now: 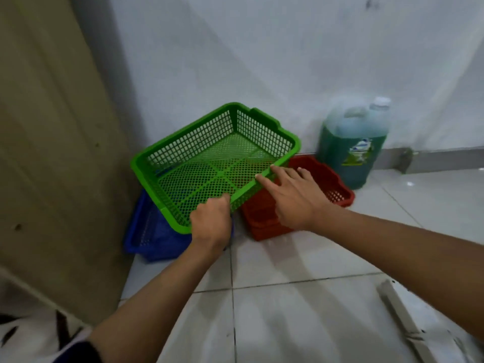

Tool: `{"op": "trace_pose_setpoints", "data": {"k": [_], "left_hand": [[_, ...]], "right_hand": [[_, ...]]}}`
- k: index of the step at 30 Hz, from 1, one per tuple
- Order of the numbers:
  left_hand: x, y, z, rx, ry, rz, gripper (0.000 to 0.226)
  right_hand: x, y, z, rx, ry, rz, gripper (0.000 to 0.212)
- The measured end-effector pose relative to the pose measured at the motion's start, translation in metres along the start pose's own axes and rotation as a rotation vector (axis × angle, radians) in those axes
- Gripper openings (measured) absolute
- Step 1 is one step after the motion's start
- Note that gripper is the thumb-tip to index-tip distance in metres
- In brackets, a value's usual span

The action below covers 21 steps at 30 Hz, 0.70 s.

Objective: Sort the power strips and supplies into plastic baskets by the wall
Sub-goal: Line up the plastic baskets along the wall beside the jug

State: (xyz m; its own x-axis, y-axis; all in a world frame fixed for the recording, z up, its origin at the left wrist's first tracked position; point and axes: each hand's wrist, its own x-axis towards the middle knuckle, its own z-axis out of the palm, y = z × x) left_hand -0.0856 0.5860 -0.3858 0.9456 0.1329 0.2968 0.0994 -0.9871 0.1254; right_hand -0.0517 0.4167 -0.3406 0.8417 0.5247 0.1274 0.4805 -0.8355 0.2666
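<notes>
Green mesh basket (209, 153), blue basket (154, 237), red basket (327, 179), green-filled jug (353, 142), white tiles (301, 310)

I see the green basket (209, 163) lifted and tilted over the corner, covering most of the blue basket (154, 234) and the near part of the red basket (322, 184), so neither can be reached straight down. A brown panel (52, 153) walls off the left; the wall (262, 61) closes the back. A green liquid jug (353, 145) stands just right of the red basket. The tiled floor (288, 310) nearer me lies open, save a pale strip (403, 318) at lower right.
</notes>
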Motion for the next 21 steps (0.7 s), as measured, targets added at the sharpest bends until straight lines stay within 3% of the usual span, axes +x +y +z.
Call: {"op": "trace_pose_setpoints", "data": {"k": [3,6,8,10,13,15,18,21], "left_hand": [[0.012,-0.013,0.014,-0.003,-0.020,-0.145,0.022],[0.019,-0.004,0.024,-0.015,-0.119,-0.201,0.048],[0.025,0.002,0.024,0.010,-0.190,-0.221,0.057],[0.031,0.004,0.022,-0.004,-0.231,-0.281,0.047],[0.035,0.009,0.018,-0.066,-0.315,-0.347,0.039],[0.035,0.011,0.011,-0.195,-0.406,-0.351,0.046],[0.036,0.000,-0.007,-0.329,-0.484,-0.219,0.041],[0.028,-0.032,-0.023,-0.274,-0.447,-0.082,0.055]], "right_hand": [[0.016,-0.027,0.014,0.065,0.007,-0.024,0.068],[0.014,-0.044,0.038,0.110,-0.010,-0.070,0.054],[0.008,-0.048,0.050,0.144,-0.079,-0.100,0.058],[0.008,-0.050,0.060,0.221,-0.194,-0.124,0.073],[0.019,-0.060,0.063,0.647,-0.272,-0.090,0.086],[0.031,-0.069,0.063,0.987,-0.234,0.043,0.076],[0.047,-0.080,0.060,1.345,-0.194,0.235,0.060],[0.062,-0.086,0.067,1.594,-0.165,0.367,0.081]]}}
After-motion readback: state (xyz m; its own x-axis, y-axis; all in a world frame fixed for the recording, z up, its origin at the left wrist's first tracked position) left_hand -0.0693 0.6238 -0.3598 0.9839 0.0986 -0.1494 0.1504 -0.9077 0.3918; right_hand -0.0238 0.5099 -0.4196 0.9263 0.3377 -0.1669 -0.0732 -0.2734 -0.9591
